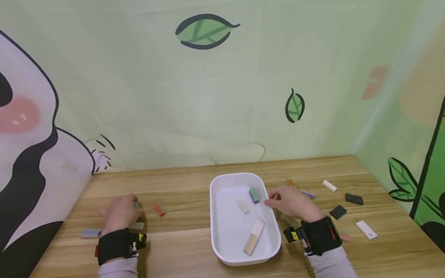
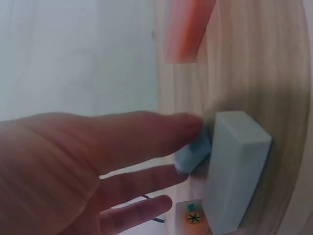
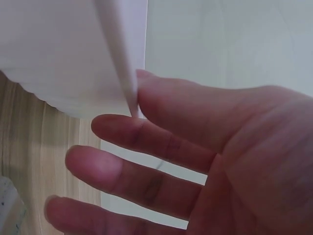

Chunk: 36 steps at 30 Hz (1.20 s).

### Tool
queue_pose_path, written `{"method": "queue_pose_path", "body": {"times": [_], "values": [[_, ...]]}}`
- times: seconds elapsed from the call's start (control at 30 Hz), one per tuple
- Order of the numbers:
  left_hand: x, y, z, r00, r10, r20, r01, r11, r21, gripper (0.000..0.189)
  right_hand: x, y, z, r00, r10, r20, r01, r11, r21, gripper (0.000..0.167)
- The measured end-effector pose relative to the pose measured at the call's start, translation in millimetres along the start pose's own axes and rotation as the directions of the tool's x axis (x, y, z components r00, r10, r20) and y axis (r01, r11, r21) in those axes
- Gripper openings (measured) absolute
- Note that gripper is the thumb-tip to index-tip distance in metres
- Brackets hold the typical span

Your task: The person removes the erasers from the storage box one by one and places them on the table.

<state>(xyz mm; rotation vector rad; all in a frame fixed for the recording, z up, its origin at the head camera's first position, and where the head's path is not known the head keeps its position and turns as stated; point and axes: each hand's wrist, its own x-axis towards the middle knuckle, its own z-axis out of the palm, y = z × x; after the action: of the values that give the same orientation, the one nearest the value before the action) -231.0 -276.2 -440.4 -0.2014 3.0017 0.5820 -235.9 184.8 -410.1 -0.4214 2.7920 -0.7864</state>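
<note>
My left hand is at the left of the table, fingers pointing down. Its thumb and a finger pinch a small blue-grey block, partly hidden by the thumb. Close beside that stands a pale grey-green block, and an end with a small orange picture shows past it. My right hand pinches the right rim of a white plastic bin, thumb on the inner side, other fingers spread outside. Inside the bin lie a green-and-blue block, a small cream block and a longer beige-and-white piece.
Left of the bin lie a red-and-green block and a grey-blue block. On the right are two dark blocks, one of them square, white blocks and a blue-edged block. A printed cloth hangs behind the table.
</note>
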Motion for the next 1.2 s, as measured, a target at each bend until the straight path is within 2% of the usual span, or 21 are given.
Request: {"method": "queue_pose_path", "body": {"times": [0.17, 0.3, 0.53, 0.63, 0.77, 0.87, 0.93, 0.97, 1.1, 1.13, 1.2], "values": [[-2.5, 5.2, -2.7, 1.0, -0.007, 0.02, 0.008, 1.0, -0.016, 0.066, -0.7, 0.2, 0.5, 1.0, 0.013, -0.003, -0.013, 1.0, 0.006, 0.013], [-6.9, 13.1, -9.8, 1.0, 0.018, 0.002, -0.018, 0.999, -0.043, 0.064, -1.4, 0.7, 0.4, 1.0, 0.016, 0.0, -0.016, 1.0, 0.012, 0.013], [-15.3, 38.6, -21.6, 0.993, 0.101, -0.057, -0.103, 0.994, -0.036, 0.056, -1.3, 1.5, 0.0, 1.0, 0.017, -0.006, -0.017, 1.0, 0.019, 0.013], [-18.7, 57.1, -24.6, 0.978, 0.175, -0.111, -0.18, 0.983, -0.037, 0.052, -1.1, 1.2, -0.4, 1.0, 0.0, -0.004, 0.0, 1.0, 0.012, 0.013], [-22.3, 87.5, -21.9, 0.929, 0.306, -0.208, -0.32, 0.947, -0.033, 0.045, -0.9, -0.5, -1.3, 1.0, 0.001, 0.008, -0.001, 1.0, 0.004, 0.013], [-23.7, 114.3, -15.6, 0.881, 0.399, -0.255, -0.417, 0.909, -0.019, 0.043, -0.2, -2.9, -2.5, 1.0, 0.004, 0.011, -0.004, 1.0, 0.001, 0.013], [-23.4, 134.5, -11.1, 0.844, 0.464, -0.269, -0.488, 0.872, -0.028, 0.04, 0.3, -4.4, -3.1, 1.0, -0.001, 0.013, 0.001, 1.0, 0.004, 0.013], [-22.9, 145.3, -8.9, 0.826, 0.496, -0.266, -0.522, 0.852, -0.032, 0.039, 0.5, -5.1, -3.2, 1.0, -0.008, 0.012, 0.008, 1.0, 0.003, 0.013], [-18.0, 190.4, -0.7, 0.732, 0.647, -0.215, -0.668, 0.743, -0.037, 0.035, 0.1, -5.6, -1.6, 1.0, -0.009, 0.008, 0.009, 1.0, 0.003, 0.015], [-16.7, 201.3, 1.1, 0.714, 0.675, -0.186, -0.691, 0.723, -0.028, 0.035, -0.1, -5.3, -0.9, 1.0, -0.008, 0.005, 0.008, 1.0, 0.003, 0.015], [-14.1, 220.3, 5.2, 0.692, 0.713, -0.112, -0.718, 0.695, -0.011, 0.034, -0.8, -5.2, 0.8, 1.0, -0.003, 0.006, 0.003, 1.0, 0.009, 0.014]]}}
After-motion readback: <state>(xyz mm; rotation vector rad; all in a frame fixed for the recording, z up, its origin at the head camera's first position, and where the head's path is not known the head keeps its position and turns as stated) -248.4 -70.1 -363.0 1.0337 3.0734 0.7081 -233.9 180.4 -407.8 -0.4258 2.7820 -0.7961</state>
